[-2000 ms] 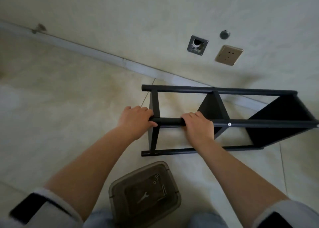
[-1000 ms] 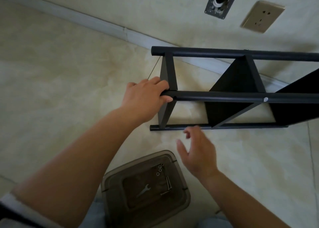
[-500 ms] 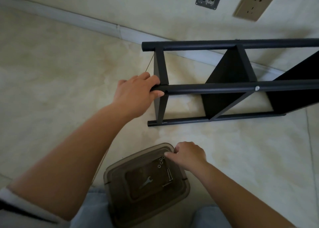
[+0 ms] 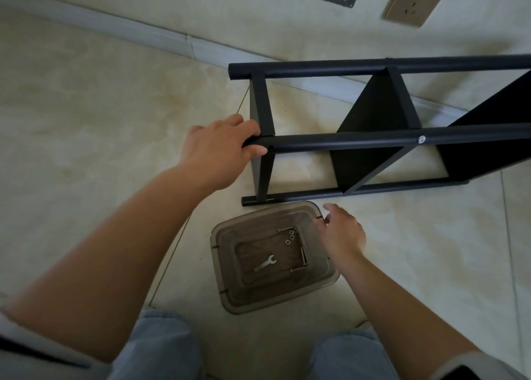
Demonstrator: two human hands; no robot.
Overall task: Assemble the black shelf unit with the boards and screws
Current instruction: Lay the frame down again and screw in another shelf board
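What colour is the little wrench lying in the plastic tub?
Silvery metal; the wrench shows best in the head view.

The black shelf unit (image 4: 373,138) lies on its side on the tiled floor (image 4: 86,120). The left hand (image 4: 218,146) grips its upper tube end. The right hand (image 4: 342,233) holds the rim of the tinted plastic container (image 4: 230,293), which contains a wrench (image 4: 265,263) and screws (image 4: 303,255).

Floor (image 4: 86,115): pale glossy tiles, filling most of frame.
Shelf unit (image 4: 373,141): black, lying on its side, upper right, near the wall.
Tray (image 4: 227,296): translucent brown plastic, lower centre, just beside shelf unit's lower rail.
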